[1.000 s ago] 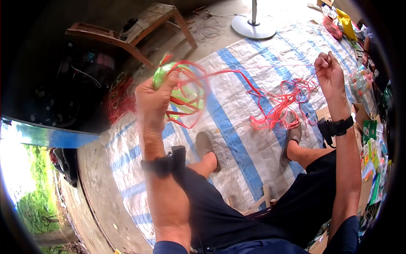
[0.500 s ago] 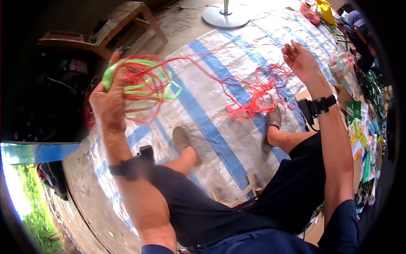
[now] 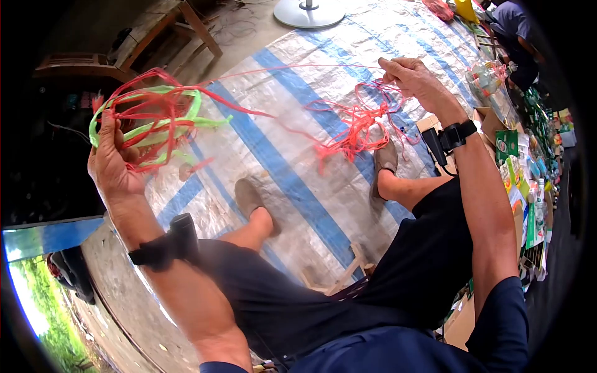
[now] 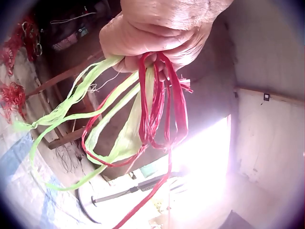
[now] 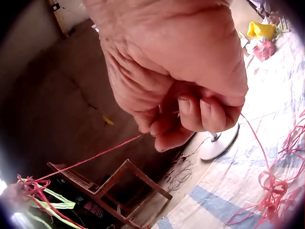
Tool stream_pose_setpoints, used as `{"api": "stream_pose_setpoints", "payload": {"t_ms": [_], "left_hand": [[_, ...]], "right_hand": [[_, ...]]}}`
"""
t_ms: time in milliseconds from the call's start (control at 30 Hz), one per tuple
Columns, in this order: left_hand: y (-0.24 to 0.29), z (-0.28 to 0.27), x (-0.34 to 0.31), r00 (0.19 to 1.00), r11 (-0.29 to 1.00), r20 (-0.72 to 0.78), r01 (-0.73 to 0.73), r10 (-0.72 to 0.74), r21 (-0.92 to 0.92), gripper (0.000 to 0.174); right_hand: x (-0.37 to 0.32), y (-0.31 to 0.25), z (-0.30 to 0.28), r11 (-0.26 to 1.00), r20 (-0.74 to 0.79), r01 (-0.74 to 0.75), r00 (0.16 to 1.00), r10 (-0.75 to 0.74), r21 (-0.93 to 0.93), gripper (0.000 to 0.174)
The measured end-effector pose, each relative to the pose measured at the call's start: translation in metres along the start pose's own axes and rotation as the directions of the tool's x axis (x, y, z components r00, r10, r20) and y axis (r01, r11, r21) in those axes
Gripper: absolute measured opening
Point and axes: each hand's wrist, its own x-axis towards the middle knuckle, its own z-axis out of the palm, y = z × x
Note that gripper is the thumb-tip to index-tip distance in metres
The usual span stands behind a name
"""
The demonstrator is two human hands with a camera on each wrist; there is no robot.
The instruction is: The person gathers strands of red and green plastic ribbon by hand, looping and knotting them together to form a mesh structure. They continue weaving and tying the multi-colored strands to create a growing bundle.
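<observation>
My left hand [image 3: 115,165] grips a loose bundle of red plastic twine [image 4: 155,105] and flat green plastic ribbon [image 4: 71,107], whose loops spread past the fingers. Off to the other side, my right hand [image 3: 416,81] pinches a thin red strand [image 5: 95,156] between thumb and fingers. That strand runs nearly straight from the bundle to the right hand. In the right wrist view, more strand trails out of the palm side, down toward a tangled red twine pile [image 3: 357,127] on the mat. Another red length hangs from the bundle toward the same pile.
A white and blue striped mat [image 3: 298,168] covers the floor under my feet. A wooden bench [image 3: 149,37] and a round stand base [image 3: 309,13] are beyond it. Cartons and packaging [image 3: 507,146] crowd the right side, and another person [image 3: 513,28] is at the far right.
Both hands have shifted left in the head view as the view turned, and they are farther apart. The bundle's loops have swung and spread wider. The thin strand stays stretched between the hands.
</observation>
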Motion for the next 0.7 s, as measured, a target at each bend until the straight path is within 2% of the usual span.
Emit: {"api": "stream_pose_setpoints", "payload": {"t_ms": [67, 133, 167, 233, 267, 300, 333, 400, 467, 567, 700], "left_hand": [[0.001, -0.003, 0.001, 0.999, 1.000, -0.033, 0.025, -0.025, -0.015, 0.015], [-0.003, -0.015, 0.013, 0.995, 0.991, -0.084, 0.039, -0.050, -0.129, 0.013], [-0.002, -0.023, 0.015, 0.995, 0.993, -0.076, 0.052, -0.060, -0.105, 0.018], [-0.002, -0.033, 0.021, 0.991, 0.997, -0.125, 0.031, -0.040, -0.070, 0.021], [-0.002, -0.037, 0.024, 0.985, 0.999, -0.172, 0.006, -0.012, -0.037, 0.024], [0.001, -0.036, 0.026, 0.970, 0.999, -0.239, 0.022, -0.030, -0.038, 0.024], [0.002, -0.036, 0.025, 0.970, 0.999, -0.240, 0.024, -0.032, -0.038, 0.024], [0.007, -0.037, 0.021, 0.970, 0.985, -0.226, 0.056, -0.092, -0.160, 0.021], [0.002, -0.059, 0.038, 0.972, 0.992, -0.220, 0.055, -0.079, -0.114, 0.017], [-0.007, -0.079, 0.059, 0.977, 0.988, -0.210, -0.006, -0.027, -0.155, 0.015], [-0.002, -0.074, 0.053, 0.965, 0.981, -0.252, 0.023, -0.071, -0.190, 0.014]], "right_hand": [[-0.001, 0.003, 0.002, 0.998, -0.018, 0.035, 0.999, -0.035, -0.044, 0.051], [-0.004, 0.002, 0.002, 0.995, 0.092, 0.066, 0.994, -0.059, -0.081, 0.051], [-0.005, 0.001, 0.003, 0.995, 0.093, 0.064, 0.994, -0.056, -0.082, 0.051], [-0.012, -0.004, 0.007, 0.962, 0.151, 0.105, 0.986, -0.068, -0.250, 0.054], [-0.012, -0.003, 0.007, 0.962, 0.152, 0.103, 0.986, -0.066, -0.251, 0.054], [-0.011, 0.000, 0.008, 0.926, 0.170, 0.125, 0.983, -0.067, -0.355, 0.052], [-0.010, 0.004, 0.008, 0.879, 0.188, 0.148, 0.980, -0.068, -0.454, 0.051], [-0.006, 0.012, 0.005, 0.870, 0.206, 0.149, 0.977, -0.056, -0.470, 0.051], [-0.005, 0.014, 0.004, 0.845, 0.179, 0.106, 0.984, -0.012, -0.523, 0.051], [-0.010, 0.008, 0.006, 0.876, 0.183, 0.092, 0.983, -0.004, -0.474, 0.049], [-0.018, -0.004, 0.009, 0.899, 0.234, 0.052, 0.971, 0.056, -0.435, 0.049]]}}
